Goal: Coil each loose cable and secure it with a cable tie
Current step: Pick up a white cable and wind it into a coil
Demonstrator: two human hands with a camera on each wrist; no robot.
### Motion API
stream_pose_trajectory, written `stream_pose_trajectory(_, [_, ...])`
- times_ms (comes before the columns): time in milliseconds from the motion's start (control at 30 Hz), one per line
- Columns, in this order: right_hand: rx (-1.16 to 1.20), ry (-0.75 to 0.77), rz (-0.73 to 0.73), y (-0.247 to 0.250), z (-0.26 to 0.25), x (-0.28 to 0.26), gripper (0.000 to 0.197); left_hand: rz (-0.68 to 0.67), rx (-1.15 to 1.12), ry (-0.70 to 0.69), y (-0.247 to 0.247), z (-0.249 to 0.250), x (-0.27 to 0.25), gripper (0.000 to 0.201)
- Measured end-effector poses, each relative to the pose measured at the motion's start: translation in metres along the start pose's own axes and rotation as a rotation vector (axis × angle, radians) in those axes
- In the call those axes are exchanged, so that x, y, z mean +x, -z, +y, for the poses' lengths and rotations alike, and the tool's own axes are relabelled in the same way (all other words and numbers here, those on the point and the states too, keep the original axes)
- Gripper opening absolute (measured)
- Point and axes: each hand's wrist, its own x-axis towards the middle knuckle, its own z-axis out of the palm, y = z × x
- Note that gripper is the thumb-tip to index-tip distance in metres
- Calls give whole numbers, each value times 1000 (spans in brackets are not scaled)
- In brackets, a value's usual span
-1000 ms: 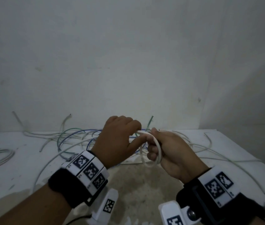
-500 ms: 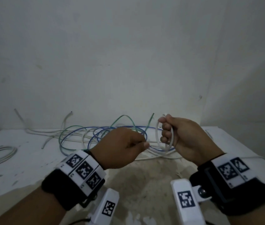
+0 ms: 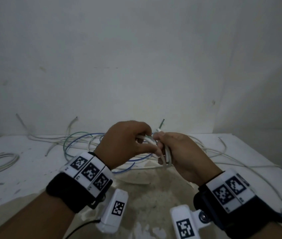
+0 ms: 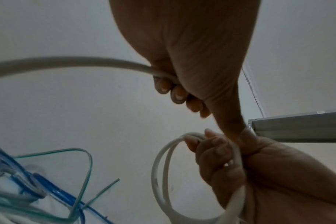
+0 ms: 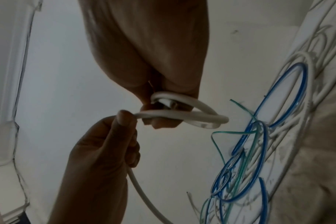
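1. Curling round a small coil of white cable (image 3: 167,153), the fingers (image 4: 217,153) of the right hand (image 3: 183,152) are closed on its loops, which hang below the fist above the tabletop (image 3: 24,178).
2. The left hand (image 3: 126,144) has its fingers (image 4: 163,86) curled tight on the free run of the same white cable, its thumb tip touching the right hand at the coil; in the left wrist view the run leaves the fist toward 9 o'clock.
3. Both hands meet in mid-air, just in front of the loose pile, and hide part of it from the head camera.
4. At 12 o'clock of the hands, a tangle of loose cables (image 3: 78,140) lies on the tabletop: blue (image 5: 290,97), green (image 5: 240,171) and white strands overlapping, some ends standing up against the wall (image 3: 136,57).
5. More white strands trail away toward 3 o'clock (image 3: 231,156).
6. At 9 o'clock, well apart from the hands, a separate coil of pale cable (image 3: 0,161) lies flat near the tabletop's edge; whether it is tied I cannot tell.
7. Each wrist carries a black strap with white marker blocks (image 3: 88,169).
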Motion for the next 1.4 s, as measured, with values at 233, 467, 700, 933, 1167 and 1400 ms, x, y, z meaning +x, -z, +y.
stream_pose_trajectory(233, [240, -106, -235, -7, -14, -5, 43, 123, -121, 23, 0, -5, 7, 33])
stream_pose_trajectory(467, [242, -144, -165, -13, -20, -6, 39, -41, -482, 284, -8, -5, 4, 49])
stream_pose_trajectory(700, [-450, 246, 122, -24, 1, -16, 20, 85, -712, 541, -10, 5, 5, 38])
stream_pose_trajectory(933, [-446, 502, 239, -15, 11, -3, 16, 10, -1169, 684, -6, 10, 3, 30])
stream_pose_trajectory(1167, [-273, 514, 255, -9, 12, 2, 18, 59, -1278, 723, -13, 16, 2, 34])
stream_pose_trajectory(1400, [-307, 471, 145, -3, 8, 2, 22, -44, -1522, 852, -10, 12, 1, 39])
